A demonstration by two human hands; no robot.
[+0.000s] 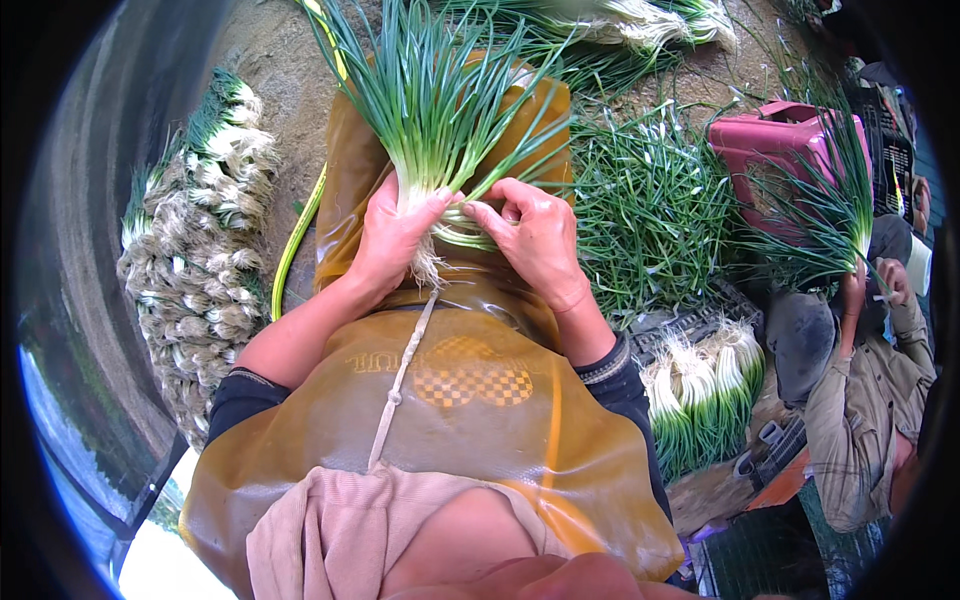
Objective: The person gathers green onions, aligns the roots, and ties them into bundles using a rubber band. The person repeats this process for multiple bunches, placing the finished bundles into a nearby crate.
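Note:
My left hand [391,234] is wrapped around the lower stalks of a bunch of scallions [431,139]. Their long green leaves fan out away from me, and pale stringy roots [427,262] hang below the hand toward my body. At the right side of the bunch, my right hand [538,236] pinches a few stalks between thumb and bent fingers. Some pale stalks [466,234] curve out sideways beneath the right fingertips. Under both hands spreads a brownish-yellow waterproof apron [480,322] that covers my lap and chest.
Scallions with matted roots [202,277] are heaped at left, beside a yellow hose [296,251]. Loose green leaves [652,217] lie at right, near a pink plastic stool [776,142] and upright scallion bundles [701,397]. More scallions [637,26] lie ahead. A co-worker's hand [853,300] holds another bunch.

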